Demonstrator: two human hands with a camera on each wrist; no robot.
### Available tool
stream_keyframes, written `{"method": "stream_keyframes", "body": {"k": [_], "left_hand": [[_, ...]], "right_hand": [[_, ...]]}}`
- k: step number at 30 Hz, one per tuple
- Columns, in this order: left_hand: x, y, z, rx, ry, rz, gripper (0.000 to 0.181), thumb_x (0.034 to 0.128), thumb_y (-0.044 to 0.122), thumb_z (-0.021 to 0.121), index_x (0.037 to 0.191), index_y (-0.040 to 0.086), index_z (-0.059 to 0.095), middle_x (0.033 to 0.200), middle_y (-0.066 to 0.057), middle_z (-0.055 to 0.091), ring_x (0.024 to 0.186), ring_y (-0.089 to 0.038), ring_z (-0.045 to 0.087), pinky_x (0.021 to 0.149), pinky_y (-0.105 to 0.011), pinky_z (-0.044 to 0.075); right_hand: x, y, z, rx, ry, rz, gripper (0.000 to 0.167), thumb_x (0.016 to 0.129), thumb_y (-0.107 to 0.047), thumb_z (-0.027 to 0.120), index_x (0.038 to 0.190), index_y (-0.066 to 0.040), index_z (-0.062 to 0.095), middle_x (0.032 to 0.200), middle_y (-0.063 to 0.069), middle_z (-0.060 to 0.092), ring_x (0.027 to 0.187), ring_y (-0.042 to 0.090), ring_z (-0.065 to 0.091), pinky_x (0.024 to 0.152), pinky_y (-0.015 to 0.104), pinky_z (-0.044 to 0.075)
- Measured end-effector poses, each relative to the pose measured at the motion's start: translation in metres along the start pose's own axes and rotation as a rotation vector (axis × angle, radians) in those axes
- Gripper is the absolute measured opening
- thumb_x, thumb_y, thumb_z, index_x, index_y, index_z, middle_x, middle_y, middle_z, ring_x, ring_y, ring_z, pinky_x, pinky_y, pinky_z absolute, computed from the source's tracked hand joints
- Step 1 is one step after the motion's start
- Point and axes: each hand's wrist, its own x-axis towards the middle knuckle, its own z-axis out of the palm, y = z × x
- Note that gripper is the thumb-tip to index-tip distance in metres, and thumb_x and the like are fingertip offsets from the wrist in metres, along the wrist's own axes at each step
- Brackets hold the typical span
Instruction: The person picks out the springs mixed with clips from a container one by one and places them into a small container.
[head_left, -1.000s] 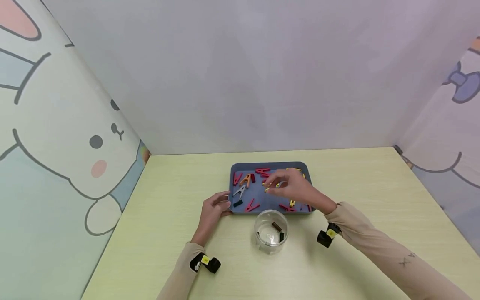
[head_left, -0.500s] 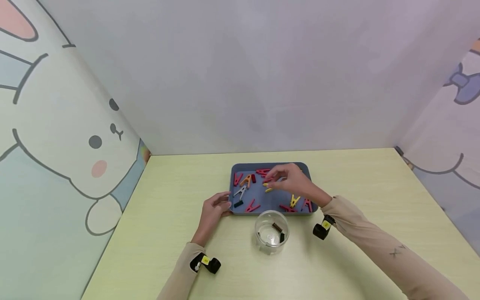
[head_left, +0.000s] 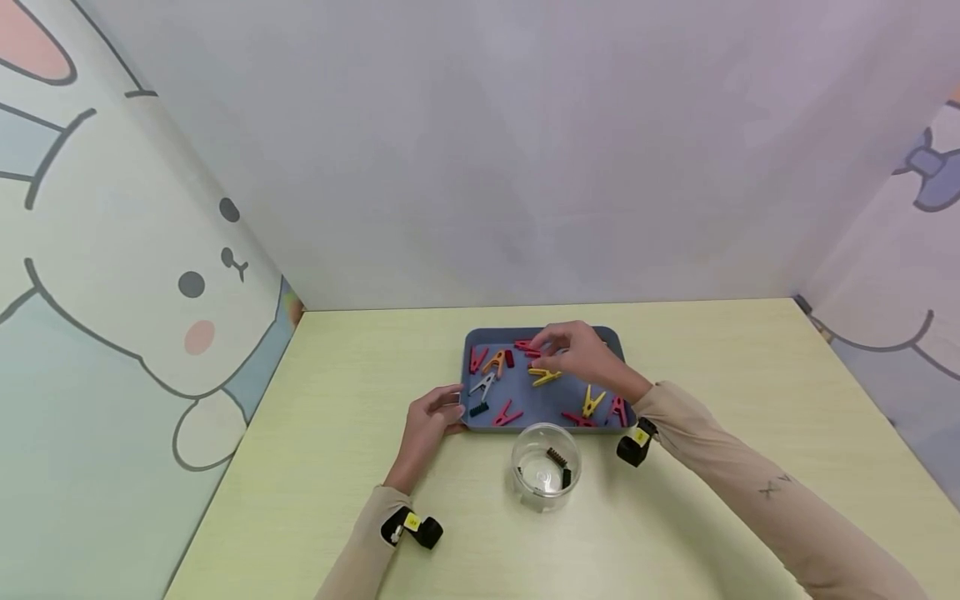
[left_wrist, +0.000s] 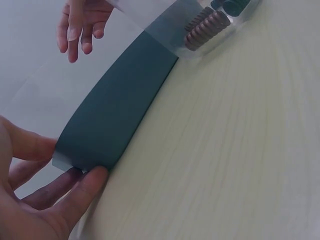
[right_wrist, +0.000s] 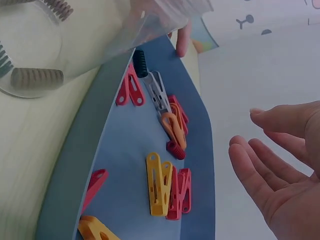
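My left hand [head_left: 426, 425] grips the left end of a blue-grey tray [left_wrist: 105, 110], its thumb and fingers on the wall. Above the tray my right hand [head_left: 581, 354] hovers, fingers apart and gently bent, holding nothing in the right wrist view. Just below its fingertips a yellow clothespin [head_left: 545, 377] lies in the tray. Around it are red clothespins [right_wrist: 179, 194], another yellow clothespin [head_left: 592, 402], an orange clothespin [right_wrist: 172, 129] and a grey clothespin [right_wrist: 157, 92]. A dark green spring [right_wrist: 140, 63] and a dark red spring [right_wrist: 176, 150] lie there too.
A clear round jar [head_left: 546, 492] stands on the pale wooden table [head_left: 360, 375] in front of the tray. It holds a brown spring [left_wrist: 207, 31] and dark springs. A grey wall rises behind the table, and cartoon-printed walls flank it.
My right hand has shifted slightly left and up, its fingers away from the yellow clothespin, which now shows more fully in the tray. My left hand stays on the tray.
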Motion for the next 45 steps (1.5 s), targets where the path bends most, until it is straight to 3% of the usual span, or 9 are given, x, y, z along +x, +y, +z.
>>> {"method": "stream_keyframes", "body": {"k": [6, 14, 20, 27, 33, 45], "left_hand": [[-0.006, 0.009, 0.003, 0.016, 0.001, 0.014, 0.039, 0.0889, -0.001, 0.057, 0.128, -0.005, 0.055, 0.12, -0.028, 0.055, 0.108, -0.041, 0.056, 0.082, -0.05, 0.054], [-0.006, 0.008, 0.002, 0.008, -0.003, 0.007, 0.039, 0.0885, -0.001, 0.058, 0.128, -0.004, 0.056, 0.12, -0.028, 0.056, 0.108, -0.04, 0.056, 0.082, -0.05, 0.054], [-0.006, 0.008, 0.003, 0.005, -0.005, 0.006, 0.039, 0.0884, -0.002, 0.058, 0.127, -0.004, 0.056, 0.12, -0.029, 0.056, 0.108, -0.04, 0.056, 0.081, -0.049, 0.054], [-0.006, 0.006, 0.003, -0.002, -0.013, 0.009, 0.04, 0.0884, -0.002, 0.058, 0.128, -0.004, 0.056, 0.12, -0.028, 0.056, 0.108, -0.039, 0.056, 0.081, -0.049, 0.054], [-0.006, 0.006, 0.003, -0.007, -0.021, 0.008, 0.04, 0.0882, -0.002, 0.058, 0.128, -0.004, 0.055, 0.121, -0.029, 0.055, 0.108, -0.04, 0.056, 0.083, -0.051, 0.053], [-0.006, 0.008, 0.002, -0.009, -0.015, 0.003, 0.04, 0.0877, -0.003, 0.057, 0.128, -0.005, 0.055, 0.121, -0.029, 0.055, 0.108, -0.04, 0.056, 0.083, -0.051, 0.053]], "right_hand": [[0.006, 0.0, 0.0, 0.026, -0.016, -0.002, 0.017, 0.085, -0.012, 0.071, 0.102, -0.013, 0.069, 0.104, 0.017, 0.065, 0.084, 0.023, 0.064, 0.069, 0.056, 0.051], [0.014, 0.006, 0.003, 0.005, -0.014, 0.028, 0.02, 0.084, -0.013, 0.071, 0.103, -0.011, 0.069, 0.109, 0.019, 0.063, 0.088, 0.021, 0.064, 0.067, 0.035, 0.053], [0.019, 0.008, 0.006, 0.0, -0.02, 0.046, 0.022, 0.082, -0.008, 0.072, 0.104, -0.008, 0.069, 0.112, 0.02, 0.062, 0.088, 0.023, 0.065, 0.069, 0.036, 0.054], [0.028, 0.014, 0.01, -0.053, -0.034, -0.009, 0.022, 0.082, -0.006, 0.072, 0.104, -0.005, 0.069, 0.114, 0.02, 0.062, 0.094, 0.026, 0.065, 0.075, 0.038, 0.056], [0.032, 0.018, 0.015, -0.07, -0.049, 0.008, 0.028, 0.082, -0.004, 0.072, 0.108, 0.001, 0.067, 0.113, 0.021, 0.062, 0.089, 0.024, 0.065, 0.069, 0.035, 0.056], [0.048, 0.028, 0.025, -0.163, -0.056, 0.013, 0.028, 0.08, -0.006, 0.074, 0.107, 0.0, 0.068, 0.109, 0.018, 0.064, 0.087, 0.021, 0.061, 0.073, 0.036, 0.054]]}}
